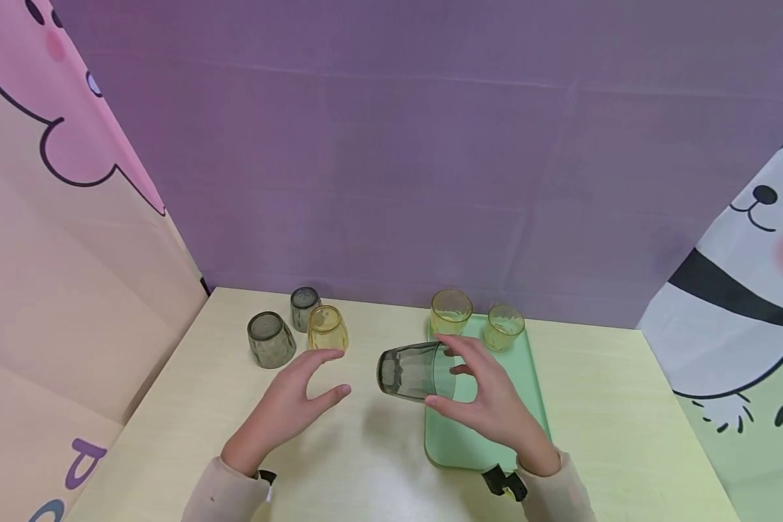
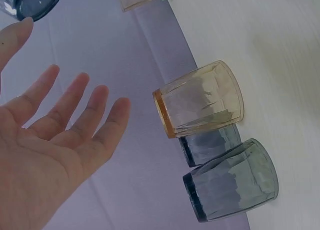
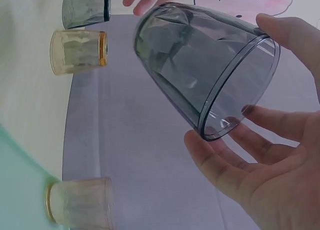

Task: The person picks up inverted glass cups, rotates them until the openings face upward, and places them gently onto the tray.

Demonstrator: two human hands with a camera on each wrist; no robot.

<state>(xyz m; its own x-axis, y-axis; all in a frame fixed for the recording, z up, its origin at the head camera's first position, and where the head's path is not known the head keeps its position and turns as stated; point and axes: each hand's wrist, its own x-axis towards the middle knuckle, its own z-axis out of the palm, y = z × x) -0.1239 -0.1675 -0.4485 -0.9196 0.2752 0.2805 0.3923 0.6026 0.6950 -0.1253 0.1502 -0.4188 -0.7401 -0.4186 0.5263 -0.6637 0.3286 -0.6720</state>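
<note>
My right hand [image 1: 489, 395] grips a grey faceted glass [image 1: 407, 371] near its rim, thumb on one side and fingers on the other. The glass lies sideways in the air, its base toward the left and its mouth toward my right palm. To its left is my left hand [image 1: 296, 395], fingers spread and touching nothing. Beyond the left hand, a yellow glass [image 2: 200, 100], a larger grey glass [image 2: 232, 182] and a smaller grey glass [image 1: 305, 308] stand upside down on the table.
A green tray [image 1: 460, 442] lies on the table [image 1: 613, 420] under and beside the right hand. At its far end stand two yellow glasses, the left one [image 1: 451, 312] and the right one [image 1: 503, 328], mouths up. A purple cloth [image 1: 391, 159] hangs behind the table.
</note>
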